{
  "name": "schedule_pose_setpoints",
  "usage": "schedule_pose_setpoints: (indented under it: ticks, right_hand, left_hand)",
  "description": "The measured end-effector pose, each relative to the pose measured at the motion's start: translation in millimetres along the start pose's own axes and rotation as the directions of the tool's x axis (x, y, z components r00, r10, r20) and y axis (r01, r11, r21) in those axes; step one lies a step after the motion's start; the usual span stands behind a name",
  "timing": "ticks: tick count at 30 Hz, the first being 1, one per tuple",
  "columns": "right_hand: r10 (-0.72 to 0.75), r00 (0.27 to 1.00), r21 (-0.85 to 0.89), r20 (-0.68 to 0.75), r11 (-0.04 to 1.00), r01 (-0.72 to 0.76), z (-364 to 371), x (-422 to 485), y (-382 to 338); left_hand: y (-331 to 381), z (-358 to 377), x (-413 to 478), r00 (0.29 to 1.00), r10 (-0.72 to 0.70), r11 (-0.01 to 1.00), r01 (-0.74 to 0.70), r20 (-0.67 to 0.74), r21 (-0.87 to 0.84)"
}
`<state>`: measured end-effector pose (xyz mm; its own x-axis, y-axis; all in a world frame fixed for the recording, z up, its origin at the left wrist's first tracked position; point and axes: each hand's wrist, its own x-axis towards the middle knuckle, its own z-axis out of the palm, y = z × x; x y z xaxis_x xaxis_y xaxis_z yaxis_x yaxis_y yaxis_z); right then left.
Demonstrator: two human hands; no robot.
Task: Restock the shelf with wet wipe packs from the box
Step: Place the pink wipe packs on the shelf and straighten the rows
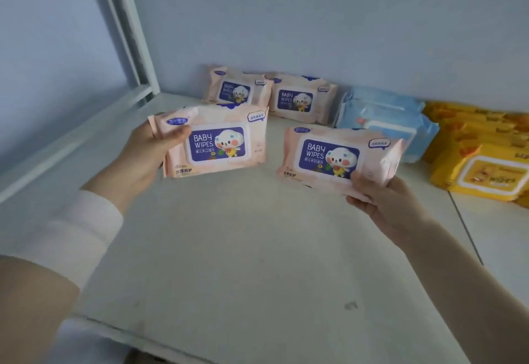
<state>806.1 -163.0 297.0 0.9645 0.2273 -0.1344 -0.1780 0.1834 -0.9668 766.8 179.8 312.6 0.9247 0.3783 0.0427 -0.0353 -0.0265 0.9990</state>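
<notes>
My left hand grips a pink baby wipes pack by its left end, thumb on top, holding it above the white shelf. My right hand holds a second pink baby wipes pack from below at its near right corner, also raised over the shelf. Two more pink packs lie side by side against the back wall. The box is not in view.
Blue wipe packs are stacked right of the pink ones, and yellow wipe packs lie at the far right. A white shelf upright rises at the back left. A seam splits the shelf board on the right.
</notes>
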Motion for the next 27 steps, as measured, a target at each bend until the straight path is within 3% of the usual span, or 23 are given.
schedule_pose_setpoints:
  ticks: [8,11,14,22,27]
  right_hand:
    - [-0.117,0.963,-0.182,-0.244,0.981,0.073,57.9,130.6,5.9]
    - [-0.232,0.873,-0.421,-0.428,0.907,0.035,71.2,160.9,12.8]
    - [-0.363,0.756,-0.666,-0.544,0.735,-0.127,75.6,181.7,21.7]
    - [-0.402,0.519,-0.550,-0.754,0.819,-0.165,94.1,207.5,32.5]
    - [-0.359,0.458,-0.486,-0.813,0.852,-0.195,109.7,213.9,36.2]
  left_hand:
    - [-30.3,4.5,168.9,0.949,-0.029,0.995,-0.004,0.313,0.104]
    - [-44.1,8.9,210.1,0.940,-0.007,0.992,-0.037,0.341,0.122]
    - [-50.6,11.1,235.6,0.945,0.048,0.984,-0.101,0.323,0.149]
    - [-62.4,18.1,243.0,0.953,0.217,0.939,-0.264,0.213,0.221]
    - [-62.3,22.2,231.3,0.969,0.229,0.942,-0.244,0.092,0.232]
